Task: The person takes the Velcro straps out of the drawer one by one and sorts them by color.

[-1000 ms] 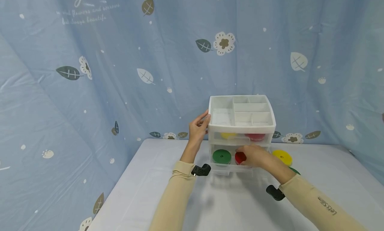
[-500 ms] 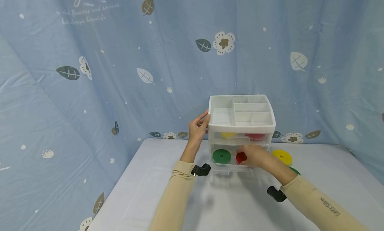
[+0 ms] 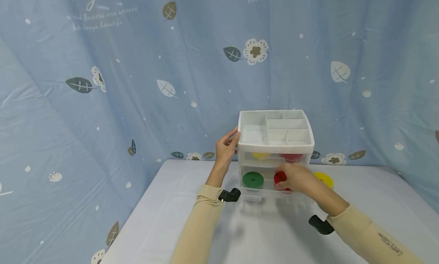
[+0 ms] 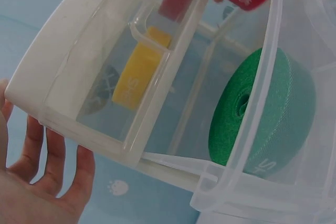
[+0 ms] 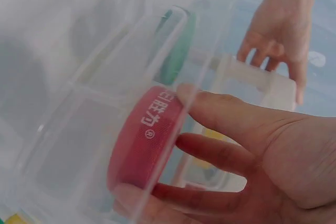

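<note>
Left hand [image 3: 224, 149], fingers spread, braced against side of white drawer unit [image 3: 276, 149]. Right hand [image 3: 296, 176] pinching red tape roll [image 5: 142, 145] inside open lower drawer [image 4: 269, 61]; my fingers cover part, can't tell if roll touches bottom. Green tape roll [image 3: 253, 180] left of it, apart. Yellow tape roll [image 3: 324, 178] on worktop [image 3: 178, 203], partly hidden by my right forearm [image 3: 326, 197].

The head camera looks forward and down from above, far enough back to take in the worktop [image 3: 154, 226], curtain [image 3: 202, 54] and drawer unit [image 3: 276, 149] at four o'clock. Both wrist cameras sit close — left facing the drawers, left hand [image 4: 47, 195] at eight o'clock; right looking through clear plastic, that hand at two o'clock — and share the red roll [image 5: 144, 142] and green roll [image 4: 233, 108].
</note>
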Tool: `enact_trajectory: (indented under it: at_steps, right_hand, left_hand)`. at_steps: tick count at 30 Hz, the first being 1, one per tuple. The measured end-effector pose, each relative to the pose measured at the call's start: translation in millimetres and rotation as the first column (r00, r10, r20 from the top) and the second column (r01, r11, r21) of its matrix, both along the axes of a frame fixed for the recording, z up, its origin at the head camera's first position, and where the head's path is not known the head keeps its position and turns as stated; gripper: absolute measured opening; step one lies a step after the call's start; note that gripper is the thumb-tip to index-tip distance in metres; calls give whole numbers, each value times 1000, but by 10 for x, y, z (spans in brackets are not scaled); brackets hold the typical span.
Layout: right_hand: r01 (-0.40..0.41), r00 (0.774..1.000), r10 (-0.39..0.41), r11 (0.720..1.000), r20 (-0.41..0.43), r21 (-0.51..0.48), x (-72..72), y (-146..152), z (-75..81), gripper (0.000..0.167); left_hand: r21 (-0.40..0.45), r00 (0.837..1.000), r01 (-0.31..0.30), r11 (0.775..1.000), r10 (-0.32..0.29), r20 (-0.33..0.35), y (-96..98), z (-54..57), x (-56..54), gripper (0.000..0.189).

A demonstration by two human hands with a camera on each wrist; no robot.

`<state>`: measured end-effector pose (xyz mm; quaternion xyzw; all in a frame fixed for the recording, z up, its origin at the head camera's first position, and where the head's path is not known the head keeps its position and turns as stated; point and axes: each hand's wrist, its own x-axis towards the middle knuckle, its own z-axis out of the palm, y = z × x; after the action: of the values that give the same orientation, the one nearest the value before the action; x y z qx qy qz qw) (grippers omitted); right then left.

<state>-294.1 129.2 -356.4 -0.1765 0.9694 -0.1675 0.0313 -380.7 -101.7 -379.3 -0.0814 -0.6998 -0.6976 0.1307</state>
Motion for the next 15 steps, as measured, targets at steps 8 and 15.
enact_trajectory:
  at_steps: [8,15]
  right_hand:
    - [-38,999,37,999,-17,-26,121,155,152,49]
    - [-21,999,19,999,-38,-50,229,381,201,57]
  left_hand:
    - [2,1000,-12,1000,12,5,19,-2,4,38]
    - [-2,1000,-6,1000,6,5,14,-9,6,38]
